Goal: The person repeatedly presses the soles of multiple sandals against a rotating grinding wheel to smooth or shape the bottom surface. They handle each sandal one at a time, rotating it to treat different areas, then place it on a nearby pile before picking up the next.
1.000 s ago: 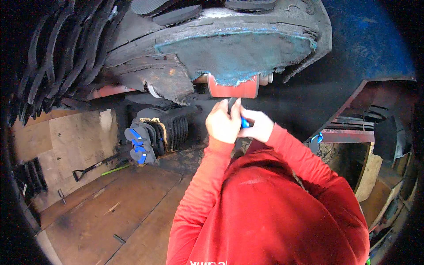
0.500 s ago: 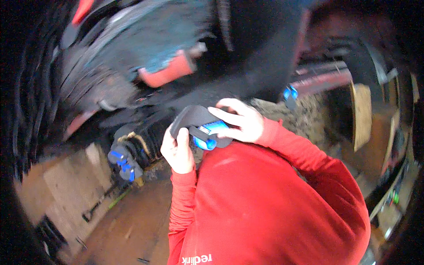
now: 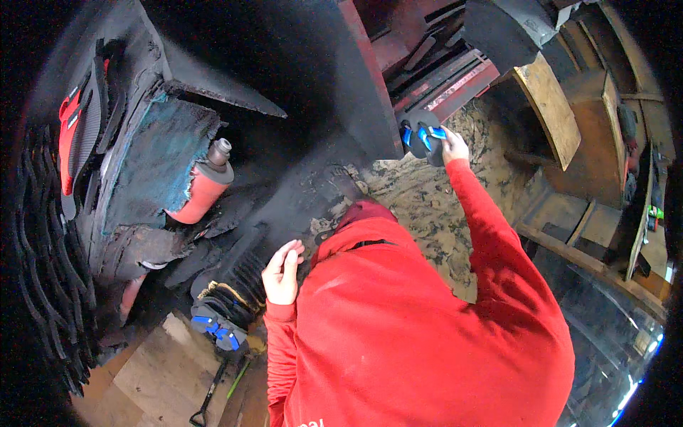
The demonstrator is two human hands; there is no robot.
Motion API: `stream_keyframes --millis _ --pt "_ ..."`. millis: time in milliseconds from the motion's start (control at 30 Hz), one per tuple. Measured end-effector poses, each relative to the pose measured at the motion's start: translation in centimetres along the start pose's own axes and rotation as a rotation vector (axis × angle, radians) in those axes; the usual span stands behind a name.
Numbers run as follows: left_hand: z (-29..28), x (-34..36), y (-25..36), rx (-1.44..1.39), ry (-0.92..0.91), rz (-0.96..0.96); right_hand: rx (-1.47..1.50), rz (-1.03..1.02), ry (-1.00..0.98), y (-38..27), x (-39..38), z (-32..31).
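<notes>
Right hand: grasping at 2 o'clock from the centre of view, the hand gripping the near edge of the sandal, arm stretched out.
Sandal: dark with blue straps, held at the right hand's 10 o'clock; more blue shows on its 9 o'clock side, and I cannot tell whether that belongs to a second sandal.
Left hand: loose, between 7 and 8 o'clock, the hand close by the torso, fingers together and gripping nothing.
In the sandal's way: a dark panel just beside it, toward its 10 o'clock; a red rail close at its 1 o'clock.
Roller: red drum at 9 o'clock, partly covered by a frayed teal-grey cloth.
Far 9 o'clock: dark curved pieces packed in a row, a red-and-black sole above them.
Between 7 and 8 o'clock: blue-strapped sandals at the end of a dark stack, beyond the left hand.
7 o'clock: a black-handled tool and a green stick.
2 o'clock, farther out: an upright wooden board.
6 o'clock: the red-clothed torso, hiding the floor beneath.
</notes>
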State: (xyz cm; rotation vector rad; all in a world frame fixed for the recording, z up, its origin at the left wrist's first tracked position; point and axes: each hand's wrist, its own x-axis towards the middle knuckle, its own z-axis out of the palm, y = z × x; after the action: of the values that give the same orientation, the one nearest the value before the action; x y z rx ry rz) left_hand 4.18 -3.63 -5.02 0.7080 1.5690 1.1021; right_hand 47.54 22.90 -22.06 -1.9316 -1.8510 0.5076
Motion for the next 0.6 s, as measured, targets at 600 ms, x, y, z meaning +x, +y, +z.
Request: stream_keyframes --millis 600 --pt "-10.8 -12.1 -11.1 0.453 0.657 -0.106 0.330 0.053 -0.467 -0.6 3.1 3.7"
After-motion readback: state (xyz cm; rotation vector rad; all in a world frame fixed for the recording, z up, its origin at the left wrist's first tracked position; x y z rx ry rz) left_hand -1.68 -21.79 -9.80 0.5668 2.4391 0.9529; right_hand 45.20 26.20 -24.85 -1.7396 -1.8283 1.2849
